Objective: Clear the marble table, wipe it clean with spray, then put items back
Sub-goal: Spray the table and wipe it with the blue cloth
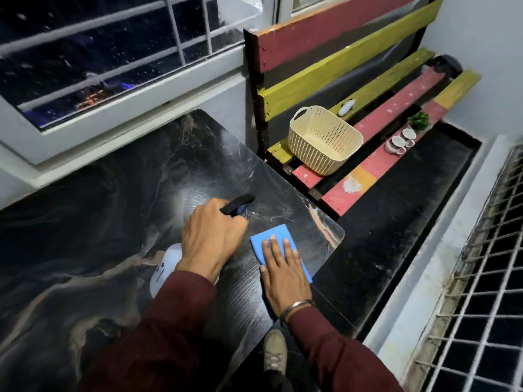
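The black marble table (119, 210) fills the lower left, its top bare apart from my hands and what they hold. My left hand (213, 236) grips a white spray bottle (165, 268) with a black nozzle (237, 204) pointing toward the table's right corner. My right hand (283, 267) lies flat, fingers spread, pressing a blue cloth (276, 239) onto the table near its right edge. Both arms wear dark red sleeves, and a metal bangle sits on my right wrist.
A red and yellow slatted bench (376, 117) stands right of the table. It carries a cream perforated basket (324, 140), two cups (400, 140), a small green plant (418, 121) and a white object (346, 107). A barred window (93, 52) is behind; a metal grille (481, 278) is at right.
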`<action>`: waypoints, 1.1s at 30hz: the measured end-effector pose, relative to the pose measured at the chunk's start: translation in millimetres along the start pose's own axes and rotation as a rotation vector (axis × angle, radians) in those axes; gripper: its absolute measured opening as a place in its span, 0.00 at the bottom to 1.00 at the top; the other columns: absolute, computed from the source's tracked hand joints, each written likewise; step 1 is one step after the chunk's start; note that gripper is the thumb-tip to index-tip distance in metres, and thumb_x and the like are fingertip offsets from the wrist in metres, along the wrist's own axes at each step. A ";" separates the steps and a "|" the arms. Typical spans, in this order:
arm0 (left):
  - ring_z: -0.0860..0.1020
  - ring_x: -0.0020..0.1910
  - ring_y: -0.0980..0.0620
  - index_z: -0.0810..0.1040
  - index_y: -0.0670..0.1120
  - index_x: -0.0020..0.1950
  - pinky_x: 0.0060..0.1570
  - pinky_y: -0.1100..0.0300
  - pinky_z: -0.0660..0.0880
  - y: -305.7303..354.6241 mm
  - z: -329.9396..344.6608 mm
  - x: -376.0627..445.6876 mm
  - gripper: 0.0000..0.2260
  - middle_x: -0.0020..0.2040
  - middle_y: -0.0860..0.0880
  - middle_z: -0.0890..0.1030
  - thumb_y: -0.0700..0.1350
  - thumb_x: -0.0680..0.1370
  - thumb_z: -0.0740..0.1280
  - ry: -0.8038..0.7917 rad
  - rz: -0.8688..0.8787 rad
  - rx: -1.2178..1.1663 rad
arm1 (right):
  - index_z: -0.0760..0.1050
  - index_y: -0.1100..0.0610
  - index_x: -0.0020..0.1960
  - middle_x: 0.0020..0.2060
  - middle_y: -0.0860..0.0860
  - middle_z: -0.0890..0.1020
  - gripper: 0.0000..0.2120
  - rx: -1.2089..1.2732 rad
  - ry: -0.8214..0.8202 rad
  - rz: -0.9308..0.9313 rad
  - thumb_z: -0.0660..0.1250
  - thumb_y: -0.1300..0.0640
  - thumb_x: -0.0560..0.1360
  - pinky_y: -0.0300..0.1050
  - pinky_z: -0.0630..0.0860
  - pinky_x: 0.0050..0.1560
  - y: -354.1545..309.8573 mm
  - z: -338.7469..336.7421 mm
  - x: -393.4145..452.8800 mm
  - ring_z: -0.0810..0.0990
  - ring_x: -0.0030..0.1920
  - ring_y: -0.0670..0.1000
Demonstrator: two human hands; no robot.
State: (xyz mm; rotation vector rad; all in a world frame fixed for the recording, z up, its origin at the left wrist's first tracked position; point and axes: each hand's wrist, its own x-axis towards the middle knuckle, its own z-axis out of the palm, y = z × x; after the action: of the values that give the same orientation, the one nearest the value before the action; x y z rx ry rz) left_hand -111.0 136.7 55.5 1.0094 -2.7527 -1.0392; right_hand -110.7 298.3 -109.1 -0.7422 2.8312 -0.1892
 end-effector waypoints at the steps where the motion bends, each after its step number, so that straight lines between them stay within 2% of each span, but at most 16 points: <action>1: 0.77 0.40 0.38 0.74 0.45 0.35 0.37 0.53 0.69 -2.6 -2.4 -1.4 0.08 0.37 0.44 0.79 0.46 0.73 0.65 0.000 -0.004 -0.002 | 0.61 0.53 0.75 0.74 0.52 0.65 0.26 -0.007 -0.026 -0.036 0.52 0.48 0.78 0.56 0.61 0.71 -4.3 -1.2 -2.7 0.63 0.73 0.59; 4: 0.76 0.38 0.40 0.76 0.45 0.36 0.35 0.54 0.69 -6.9 -11.5 -1.0 0.07 0.36 0.45 0.79 0.46 0.73 0.65 0.005 -0.018 -0.020 | 0.61 0.53 0.75 0.74 0.51 0.65 0.26 -0.034 -0.074 -0.120 0.50 0.47 0.79 0.58 0.64 0.70 -6.4 -6.2 8.2 0.63 0.73 0.59; 8: 0.75 0.37 0.41 0.74 0.45 0.34 0.33 0.54 0.66 -6.8 -12.8 16.3 0.06 0.33 0.46 0.77 0.42 0.72 0.65 0.006 -0.064 -0.035 | 0.51 0.51 0.78 0.77 0.49 0.54 0.27 -0.009 -0.113 -0.171 0.43 0.45 0.80 0.55 0.50 0.76 -2.8 -13.6 52.7 0.49 0.77 0.56; 10: 0.75 0.35 0.42 0.73 0.44 0.33 0.32 0.55 0.65 -6.1 -12.9 26.1 0.07 0.32 0.47 0.76 0.42 0.72 0.64 0.008 -0.077 -0.039 | 0.47 0.51 0.78 0.77 0.49 0.50 0.27 0.019 -0.081 -0.161 0.42 0.45 0.80 0.52 0.43 0.75 -7.6 -20.6 83.0 0.45 0.77 0.55; 14: 0.73 0.32 0.48 0.76 0.42 0.35 0.33 0.53 0.65 -3.3 -9.1 62.9 0.08 0.30 0.46 0.75 0.43 0.73 0.64 0.036 -0.130 -0.043 | 0.48 0.51 0.78 0.78 0.49 0.51 0.27 0.021 -0.062 -0.192 0.44 0.46 0.81 0.53 0.45 0.75 -11.4 -29.4 154.9 0.46 0.77 0.56; 17: 0.74 0.32 0.46 0.77 0.42 0.36 0.30 0.56 0.65 -0.4 -8.8 92.8 0.05 0.30 0.46 0.76 0.40 0.71 0.64 0.066 -0.183 -0.057 | 0.48 0.51 0.78 0.77 0.49 0.52 0.26 0.003 -0.051 -0.251 0.45 0.47 0.81 0.53 0.46 0.75 -12.7 -32.2 192.3 0.46 0.77 0.56; 20: 0.74 0.32 0.47 0.74 0.43 0.34 0.29 0.57 0.63 0.4 -9.7 118.9 0.06 0.29 0.47 0.75 0.40 0.71 0.64 0.115 -0.233 -0.102 | 0.48 0.50 0.78 0.77 0.49 0.52 0.28 -0.010 -0.049 -0.307 0.40 0.45 0.79 0.53 0.46 0.75 -16.4 -35.2 230.0 0.46 0.77 0.55; 22: 0.74 0.32 0.44 0.71 0.43 0.33 0.29 0.57 0.62 -1.5 -10.8 132.5 0.07 0.29 0.47 0.74 0.42 0.70 0.64 0.144 -0.230 -0.123 | 0.48 0.50 0.78 0.77 0.49 0.53 0.29 -0.032 -0.042 -0.342 0.38 0.44 0.78 0.53 0.46 0.75 -19.1 -37.7 251.8 0.47 0.77 0.55; 27: 0.76 0.36 0.43 0.77 0.43 0.38 0.34 0.56 0.68 -9.5 -14.8 162.0 0.05 0.33 0.46 0.78 0.44 0.71 0.65 0.181 -0.250 -0.099 | 0.51 0.51 0.78 0.77 0.50 0.55 0.30 -0.048 -0.039 -0.379 0.39 0.44 0.78 0.54 0.49 0.74 -27.2 -42.1 286.3 0.50 0.77 0.57; 33: 0.76 0.37 0.41 0.76 0.46 0.37 0.35 0.54 0.68 -18.2 -21.6 187.4 0.04 0.34 0.46 0.78 0.44 0.71 0.65 0.206 -0.268 -0.075 | 0.51 0.51 0.78 0.77 0.50 0.55 0.31 -0.041 -0.047 -0.390 0.38 0.44 0.77 0.55 0.49 0.74 -46.6 -46.8 327.9 0.51 0.77 0.57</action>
State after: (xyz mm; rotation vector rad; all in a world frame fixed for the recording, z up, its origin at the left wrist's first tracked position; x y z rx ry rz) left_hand -243.3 4.3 25.8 1.4151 -2.4456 -0.9934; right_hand -378.9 98.5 -110.5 -1.2852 2.6250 -0.1705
